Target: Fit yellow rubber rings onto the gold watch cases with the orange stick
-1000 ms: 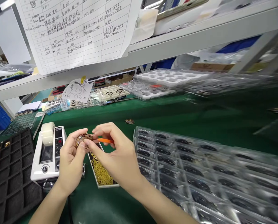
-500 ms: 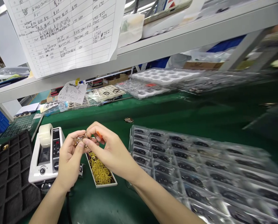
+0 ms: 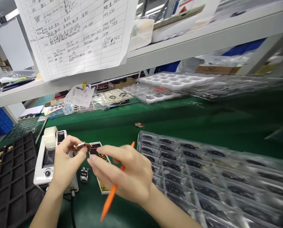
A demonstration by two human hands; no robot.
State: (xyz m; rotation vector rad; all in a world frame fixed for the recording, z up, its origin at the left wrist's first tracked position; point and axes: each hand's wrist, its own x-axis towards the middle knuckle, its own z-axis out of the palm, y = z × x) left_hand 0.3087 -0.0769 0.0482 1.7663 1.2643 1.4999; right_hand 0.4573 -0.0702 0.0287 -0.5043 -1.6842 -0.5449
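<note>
Head view, left to right, as I read it from my console: tape dispenser (image 3: pixel 51 158) at 8 o'clock, left hand (image 3: pixel 65 161) just beside it, pinching a copper ring-shaped part (image 3: pixel 81 146). Right hand (image 3: pixel 124 172), together with the left a moment ago, has now drawn apart at 6 o'clock, clasping an orange plastic pick (image 3: pixel 111 193) tip-down.
</note>
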